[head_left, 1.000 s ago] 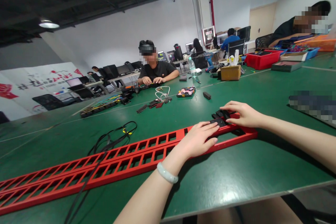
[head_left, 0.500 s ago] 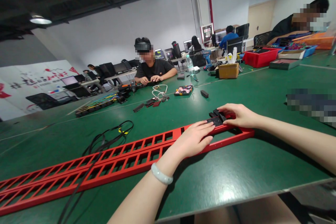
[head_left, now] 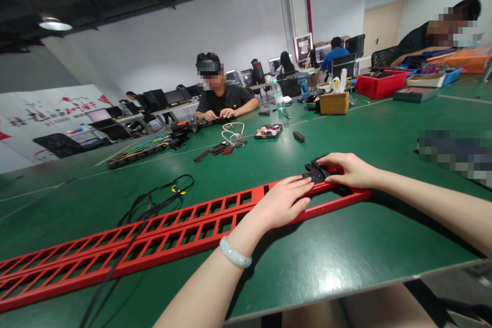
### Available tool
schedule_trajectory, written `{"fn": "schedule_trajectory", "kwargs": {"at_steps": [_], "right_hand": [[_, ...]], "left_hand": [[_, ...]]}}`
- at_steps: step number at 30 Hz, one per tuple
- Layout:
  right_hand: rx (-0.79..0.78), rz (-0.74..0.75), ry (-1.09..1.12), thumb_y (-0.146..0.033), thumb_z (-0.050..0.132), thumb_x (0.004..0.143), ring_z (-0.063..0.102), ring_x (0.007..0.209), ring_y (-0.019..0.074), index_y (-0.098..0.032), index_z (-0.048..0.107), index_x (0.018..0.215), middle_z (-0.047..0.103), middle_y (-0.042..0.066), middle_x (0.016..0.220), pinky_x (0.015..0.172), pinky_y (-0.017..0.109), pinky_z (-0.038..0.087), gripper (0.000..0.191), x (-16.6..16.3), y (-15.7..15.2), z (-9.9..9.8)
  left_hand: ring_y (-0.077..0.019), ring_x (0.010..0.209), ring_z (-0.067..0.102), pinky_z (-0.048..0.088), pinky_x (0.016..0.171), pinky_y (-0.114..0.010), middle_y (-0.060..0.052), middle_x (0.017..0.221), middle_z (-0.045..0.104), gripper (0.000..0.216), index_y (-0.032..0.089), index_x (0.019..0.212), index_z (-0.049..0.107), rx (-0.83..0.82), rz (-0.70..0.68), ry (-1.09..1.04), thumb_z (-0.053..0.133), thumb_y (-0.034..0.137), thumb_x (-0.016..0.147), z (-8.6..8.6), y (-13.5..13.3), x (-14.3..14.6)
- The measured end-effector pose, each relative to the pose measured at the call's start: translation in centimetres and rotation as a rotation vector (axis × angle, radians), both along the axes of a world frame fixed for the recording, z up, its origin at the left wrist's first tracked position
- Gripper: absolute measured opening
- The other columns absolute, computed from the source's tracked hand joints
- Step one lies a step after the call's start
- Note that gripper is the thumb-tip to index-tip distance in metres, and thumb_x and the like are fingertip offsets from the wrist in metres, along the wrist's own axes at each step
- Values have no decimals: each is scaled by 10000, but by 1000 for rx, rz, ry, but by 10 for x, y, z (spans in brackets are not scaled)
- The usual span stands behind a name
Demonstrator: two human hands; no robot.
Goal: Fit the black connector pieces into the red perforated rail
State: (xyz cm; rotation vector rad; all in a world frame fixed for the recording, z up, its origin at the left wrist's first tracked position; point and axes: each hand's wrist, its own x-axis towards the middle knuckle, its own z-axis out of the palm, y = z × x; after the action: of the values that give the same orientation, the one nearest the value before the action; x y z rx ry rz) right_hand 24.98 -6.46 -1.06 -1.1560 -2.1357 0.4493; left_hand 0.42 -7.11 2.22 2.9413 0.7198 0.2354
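A long red slotted rail (head_left: pixel 184 228) lies on the green bench (head_left: pixel 346 251), its long axis running lower left to upper right. Left hand (head_left: pixel 280 205) presses flat, fingers spread, on it. Right hand (head_left: pixel 351 169), nearer the rail's end, curls its grip on the black clip parts (head_left: pixel 315 171) there.

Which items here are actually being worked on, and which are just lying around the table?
In hand: left hand, right hand, red slotted frame, black parts.
Lying about: black cable, water bottle, cardboard box, red bin.
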Motion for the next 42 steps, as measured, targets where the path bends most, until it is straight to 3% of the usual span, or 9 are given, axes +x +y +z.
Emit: {"fn": "schedule_trajectory", "kwargs": {"at_steps": [20, 42], "right_hand": [[9, -2, -83, -284, 574, 697, 565, 991, 201, -194, 562, 1114, 607, 57, 1094, 906, 342, 429, 427, 1, 1, 5], [-182, 31, 28, -316, 619, 649, 587, 922, 184, -179, 588, 1065, 625, 42, 1046, 858, 299, 465, 439, 5, 10, 6]], "left_hand": [[-165, 1270, 300, 257, 1062, -347, -19, 1352, 376, 382, 206, 1261, 423, -6, -3, -5, 385, 274, 886, 1, -1, 1], [-172, 1266, 305, 254, 1062, -342, -27, 1345, 390, 390, 199, 1260, 429, -12, -7, -24, 392, 303, 885, -1, 0, 1]]}}
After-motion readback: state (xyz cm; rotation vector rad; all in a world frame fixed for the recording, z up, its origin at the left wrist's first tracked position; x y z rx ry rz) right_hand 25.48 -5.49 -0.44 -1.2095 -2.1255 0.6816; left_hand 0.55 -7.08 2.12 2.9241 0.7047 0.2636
